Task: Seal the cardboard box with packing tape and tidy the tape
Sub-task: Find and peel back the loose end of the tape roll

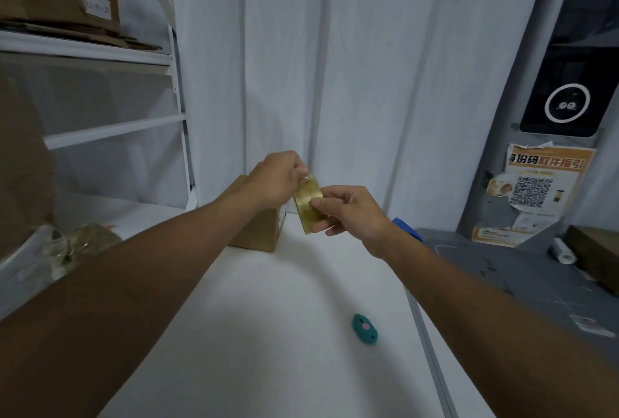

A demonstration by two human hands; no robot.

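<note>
A yellowish roll of packing tape (307, 205) is held up in the air above the white table (268, 334). My right hand (351, 213) grips the roll from the right, thumb on its outer face. My left hand (276, 180) pinches at the roll's upper left edge with closed fingertips. A small brown cardboard box (261, 228) stands on the table behind and below my left hand, partly hidden by my left forearm.
A teal box cutter (365, 329) lies on the table at the near right. White shelving (100, 89) with cardboard boxes stands on the left, a bag of tape rolls (77, 243) beside it. A grey counter (519, 280) adjoins on the right. White curtains hang behind.
</note>
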